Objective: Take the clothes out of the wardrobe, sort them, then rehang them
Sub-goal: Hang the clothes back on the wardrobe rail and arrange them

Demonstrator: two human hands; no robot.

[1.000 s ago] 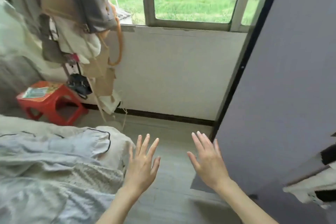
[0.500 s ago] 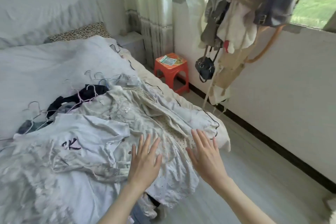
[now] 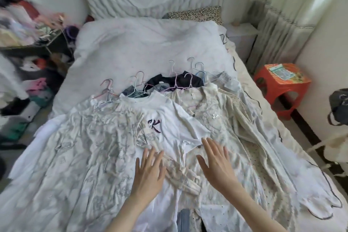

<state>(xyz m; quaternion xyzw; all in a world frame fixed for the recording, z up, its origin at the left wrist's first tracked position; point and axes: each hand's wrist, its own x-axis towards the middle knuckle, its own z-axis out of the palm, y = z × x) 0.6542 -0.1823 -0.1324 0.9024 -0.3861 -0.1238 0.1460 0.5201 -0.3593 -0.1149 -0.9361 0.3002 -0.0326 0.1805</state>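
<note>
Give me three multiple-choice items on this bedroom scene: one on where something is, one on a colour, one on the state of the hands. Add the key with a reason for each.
1. Where does the white T-shirt with dark lettering lie?
A. on the stool
B. on top of the clothes pile on the bed
C. on the floor

2. What colour is the plastic stool beside the bed?
A. blue
B. green
C. orange-red

3. How are the left hand and right hand?
A. both open, fingers spread over the clothes
B. both gripping a hanger
C. one holding the stool

Key: 1 B, the shirt is spread over other pale garments on the bed. 2 C, its legs and top edge are orange-red. 3 A, all fingers are straight and nothing is held.
</note>
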